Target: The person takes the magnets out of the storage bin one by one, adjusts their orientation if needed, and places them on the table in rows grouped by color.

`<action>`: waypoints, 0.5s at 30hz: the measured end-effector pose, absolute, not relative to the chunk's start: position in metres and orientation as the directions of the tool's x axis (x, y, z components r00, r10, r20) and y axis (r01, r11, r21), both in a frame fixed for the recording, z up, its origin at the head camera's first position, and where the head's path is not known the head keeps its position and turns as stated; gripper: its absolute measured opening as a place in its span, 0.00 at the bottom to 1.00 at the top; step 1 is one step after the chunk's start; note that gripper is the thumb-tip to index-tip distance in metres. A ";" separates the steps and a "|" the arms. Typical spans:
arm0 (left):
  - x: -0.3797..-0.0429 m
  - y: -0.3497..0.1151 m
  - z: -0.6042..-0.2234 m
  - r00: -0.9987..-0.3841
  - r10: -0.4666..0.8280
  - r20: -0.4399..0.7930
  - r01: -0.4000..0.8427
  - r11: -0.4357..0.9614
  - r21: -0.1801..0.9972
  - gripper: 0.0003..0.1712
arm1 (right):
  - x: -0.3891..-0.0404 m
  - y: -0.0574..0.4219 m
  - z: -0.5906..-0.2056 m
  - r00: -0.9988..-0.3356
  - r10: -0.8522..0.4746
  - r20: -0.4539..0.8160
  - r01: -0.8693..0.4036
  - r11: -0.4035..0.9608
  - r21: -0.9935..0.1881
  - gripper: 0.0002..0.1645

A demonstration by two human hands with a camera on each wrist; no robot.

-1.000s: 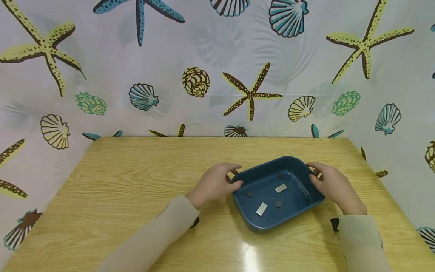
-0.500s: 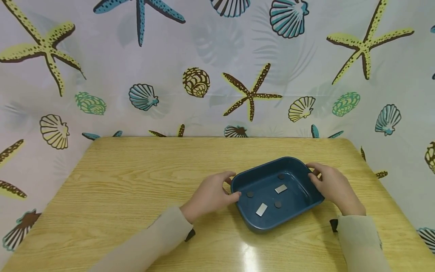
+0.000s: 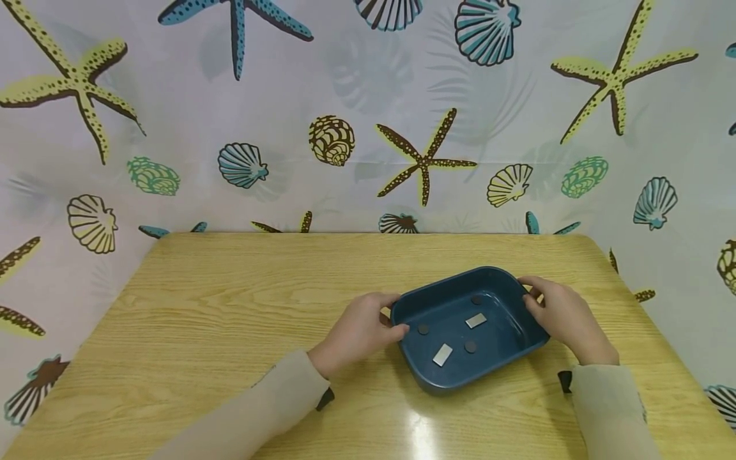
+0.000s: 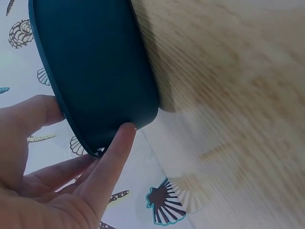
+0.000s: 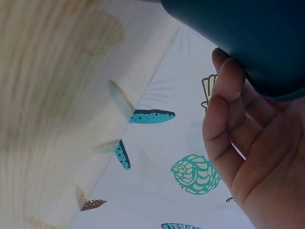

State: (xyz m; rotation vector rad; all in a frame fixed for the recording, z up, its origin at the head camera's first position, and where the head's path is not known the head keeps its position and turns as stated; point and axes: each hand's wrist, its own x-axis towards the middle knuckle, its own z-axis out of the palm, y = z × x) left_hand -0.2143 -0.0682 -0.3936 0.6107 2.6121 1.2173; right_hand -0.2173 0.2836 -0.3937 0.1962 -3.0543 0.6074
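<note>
A dark blue rectangular tub (image 3: 454, 377) with rounded corners stands at an angle on the right half of the table. Inside lie two silvery rectangular pieces, one nearer the front (image 3: 443, 355) and one farther back (image 3: 476, 320), and three small dark discs, including a front one (image 3: 471, 347). My left hand (image 3: 359, 332) holds the tub's left corner, thumb at the rim (image 4: 78, 136) and fingers against the outer wall. On the opposite end my right hand (image 3: 566, 319) grips the rim, its curled fingers (image 5: 228, 81) under the outside wall.
The wooden table (image 3: 230, 306) extends widely to the left of the tub. A white cloth (image 3: 276, 76) printed with shells and starfish hangs behind and along both sides. Light glares on the table near the front.
My left hand has shifted slightly left and down along the tub's left corner, its fingers now closer in on the rim. The right hand and the tub stay nearly where they were.
</note>
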 end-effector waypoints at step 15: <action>-0.235 -0.068 -0.397 -0.904 0.425 -0.039 0.230 0.563 0.794 0.31 | -0.215 0.286 -0.390 -0.990 -0.133 -0.051 -0.102 0.909 -0.404 0.29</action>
